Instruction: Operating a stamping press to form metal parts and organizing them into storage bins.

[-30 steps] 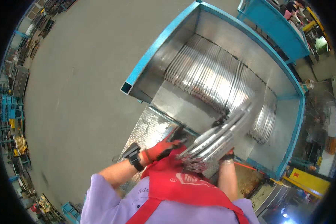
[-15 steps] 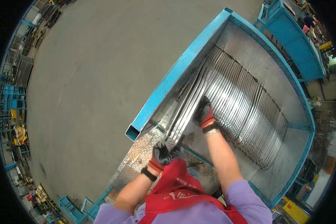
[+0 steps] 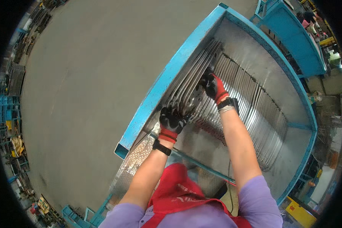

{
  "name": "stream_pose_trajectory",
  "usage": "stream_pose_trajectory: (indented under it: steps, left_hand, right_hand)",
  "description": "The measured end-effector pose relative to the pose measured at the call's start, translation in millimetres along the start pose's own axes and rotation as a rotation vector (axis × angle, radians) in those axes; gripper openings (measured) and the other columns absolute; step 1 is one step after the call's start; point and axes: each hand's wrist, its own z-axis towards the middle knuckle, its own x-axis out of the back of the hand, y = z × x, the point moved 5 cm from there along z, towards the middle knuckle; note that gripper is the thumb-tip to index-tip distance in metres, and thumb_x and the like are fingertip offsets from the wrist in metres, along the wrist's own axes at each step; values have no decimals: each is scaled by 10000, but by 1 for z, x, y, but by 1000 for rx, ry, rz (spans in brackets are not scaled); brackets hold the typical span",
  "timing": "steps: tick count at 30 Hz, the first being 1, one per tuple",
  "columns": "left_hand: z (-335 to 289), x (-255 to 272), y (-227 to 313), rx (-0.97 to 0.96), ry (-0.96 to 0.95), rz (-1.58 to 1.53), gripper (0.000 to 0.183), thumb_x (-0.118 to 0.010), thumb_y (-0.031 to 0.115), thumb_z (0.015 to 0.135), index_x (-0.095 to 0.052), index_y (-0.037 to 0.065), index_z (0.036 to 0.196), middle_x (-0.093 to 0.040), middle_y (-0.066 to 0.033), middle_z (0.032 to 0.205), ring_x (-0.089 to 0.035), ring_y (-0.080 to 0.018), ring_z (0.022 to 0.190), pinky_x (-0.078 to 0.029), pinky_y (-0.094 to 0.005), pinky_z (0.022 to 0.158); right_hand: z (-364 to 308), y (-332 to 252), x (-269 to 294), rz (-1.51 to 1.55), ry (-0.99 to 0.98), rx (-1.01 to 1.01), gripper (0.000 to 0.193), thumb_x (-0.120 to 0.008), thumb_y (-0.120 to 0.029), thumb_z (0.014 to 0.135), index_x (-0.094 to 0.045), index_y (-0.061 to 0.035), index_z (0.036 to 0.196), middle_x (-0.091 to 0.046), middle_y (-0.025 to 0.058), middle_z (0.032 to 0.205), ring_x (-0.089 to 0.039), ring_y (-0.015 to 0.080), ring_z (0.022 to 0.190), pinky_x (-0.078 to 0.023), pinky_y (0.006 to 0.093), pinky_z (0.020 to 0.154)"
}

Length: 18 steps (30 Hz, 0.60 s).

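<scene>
A blue-framed sheet-metal bin [image 3: 170, 78] stands in front of me, holding long, thin, shiny metal bars [image 3: 254, 110] packed side by side. Along its left wall lies a separate bundle of metal bars [image 3: 192, 78], lengthwise to that wall. My left hand [image 3: 172, 122], in a black and red glove, is closed at the near ends of this bundle. Farther up, on the bundle's right side, my right hand [image 3: 213, 84] has its gloved fingers curled against the bars; its fingertips are partly hidden. A dark gap shows between the bundle and the packed row.
Patterned metal plate [image 3: 135, 157] lies at the bin's near left corner. Another blue bin [image 3: 290, 36] stands beyond at the far right, with a person [image 3: 311, 19] near it. Grey floor [image 3: 87, 76] stretches to the left. A yellow object [image 3: 300, 212] sits at the lower right.
Both hands have moved away from me, carrying the bundle of metal bars farther into the bin. It now lies lower, along the left wall. The view has shifted slightly.
</scene>
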Motion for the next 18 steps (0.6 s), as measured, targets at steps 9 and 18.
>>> stream_pose_trajectory:
  steps: [9, 18]
  left_hand:
    - [11, 18, 17, -384, -82, 1485, 468, -412, 418, 807, -453, 147, 1187, -425, -68, 1242, -395, -271, 1132, -288, -502, 937]
    - [8, 11, -9, 188, -167, -165, 431, -343, 286, 849, -366, 164, 1262, -394, -76, 1275, -366, -255, 1172, -214, -492, 1001]
  right_hand:
    - [-2, 32, 9, 212, 528, -405, 356, -437, -280, 870, -482, -76, 1158, -540, 11, 999, -499, 105, 791, -411, 260, 697]
    - [-4, 38, 24, 126, 527, -265, 362, -425, -232, 857, -471, 4, 1128, -537, 89, 1093, -451, 199, 1067, -347, 305, 882]
